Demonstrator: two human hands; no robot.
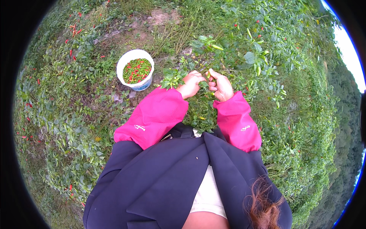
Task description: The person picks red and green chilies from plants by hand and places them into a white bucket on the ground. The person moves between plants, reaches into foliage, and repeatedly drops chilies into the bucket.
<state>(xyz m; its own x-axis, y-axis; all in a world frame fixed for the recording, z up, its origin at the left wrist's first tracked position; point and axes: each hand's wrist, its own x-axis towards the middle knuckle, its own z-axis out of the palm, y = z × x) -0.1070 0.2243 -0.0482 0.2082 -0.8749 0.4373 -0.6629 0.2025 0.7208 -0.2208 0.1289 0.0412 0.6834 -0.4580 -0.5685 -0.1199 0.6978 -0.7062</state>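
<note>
Both my hands are together at a chili plant in front of me. My left hand is closed around a leafy chili branch, whose leaves stick out past the wrist. A few centimetres to the right, my right hand pinches a yellow-green chili pepper between thumb and fingers. Whether that pepper is still attached to its stem is too small to tell. Left of my hands, a white plastic bucket stands on the ground. Many small green and red chili peppers lie inside it.
Chili plants with red and green fruit grow thickly on the left. More chili bushes with hanging green peppers rise on the right. Bare soil shows beyond the bucket. Pink sleeve covers wrap my forearms.
</note>
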